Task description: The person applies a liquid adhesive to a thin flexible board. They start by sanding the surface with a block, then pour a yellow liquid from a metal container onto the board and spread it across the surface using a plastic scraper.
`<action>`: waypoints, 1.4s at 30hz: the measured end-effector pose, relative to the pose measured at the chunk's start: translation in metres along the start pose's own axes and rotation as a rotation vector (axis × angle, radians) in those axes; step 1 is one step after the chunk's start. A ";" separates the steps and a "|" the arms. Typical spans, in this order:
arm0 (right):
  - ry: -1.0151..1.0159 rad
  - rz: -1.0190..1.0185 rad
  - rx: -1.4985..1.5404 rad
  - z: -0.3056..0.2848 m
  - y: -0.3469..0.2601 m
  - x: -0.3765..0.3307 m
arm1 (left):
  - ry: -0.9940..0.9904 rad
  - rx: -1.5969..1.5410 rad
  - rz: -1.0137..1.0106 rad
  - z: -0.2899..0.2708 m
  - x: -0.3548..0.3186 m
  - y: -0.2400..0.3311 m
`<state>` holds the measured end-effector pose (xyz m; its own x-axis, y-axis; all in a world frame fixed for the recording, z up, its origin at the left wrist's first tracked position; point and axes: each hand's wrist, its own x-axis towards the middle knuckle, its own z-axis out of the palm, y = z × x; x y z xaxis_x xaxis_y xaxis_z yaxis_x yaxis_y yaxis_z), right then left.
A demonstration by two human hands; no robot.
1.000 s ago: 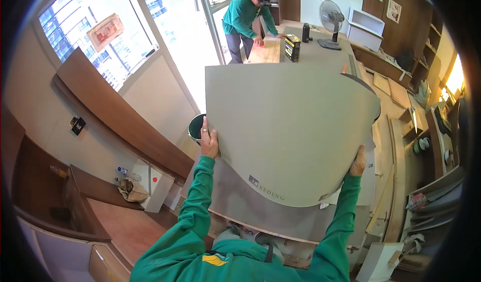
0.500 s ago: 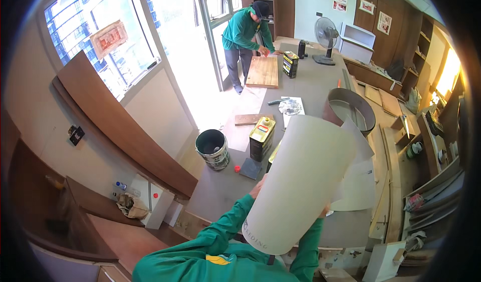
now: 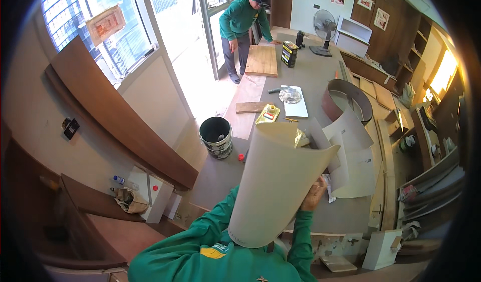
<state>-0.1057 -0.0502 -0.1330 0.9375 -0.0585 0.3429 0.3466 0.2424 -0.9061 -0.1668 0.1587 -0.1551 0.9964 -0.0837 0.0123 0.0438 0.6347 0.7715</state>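
Springback could throw the thin beige laminate sheet, curled tube-like [image 3: 280, 187], against the yellow-topped can [image 3: 265, 116] if the right hand [image 3: 313, 194], gripping its right side, slips; the left hand is hidden, its hold unclear. Over the grey tabletop's [image 3: 320, 66] near edge, the sheet's long axis points from the green shirt [image 3: 185, 252] toward the far edge.

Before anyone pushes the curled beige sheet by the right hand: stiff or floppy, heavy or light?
Probably springy, not limp: the curled sheet holds a smooth bend. Likely light for its size, since its upper edge looks thin. It may spring open if released: the right hand is at its side, and no fastening shows.
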 end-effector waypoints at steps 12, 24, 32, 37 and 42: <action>-0.523 0.100 -0.262 -0.052 -0.085 -0.010 | -0.003 0.011 0.005 0.038 0.002 -0.025; -1.106 0.147 -0.025 -0.058 -0.161 0.015 | -0.059 0.004 -0.009 0.073 0.021 -0.048; -1.317 0.062 -0.161 -0.029 -0.196 0.018 | -0.081 0.012 -0.018 0.073 0.012 -0.045; -1.441 0.054 -0.207 -0.021 -0.187 0.019 | -0.105 0.010 -0.010 0.070 0.014 -0.037; -1.440 0.037 -0.132 -0.013 -0.178 0.026 | -0.138 0.007 0.001 0.067 0.018 -0.028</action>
<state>-0.1425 -0.1080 0.0343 0.1296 0.9725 0.1936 0.3978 0.1279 -0.9085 -0.1554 0.0882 -0.1338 0.9771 -0.1877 0.1001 0.0415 0.6295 0.7759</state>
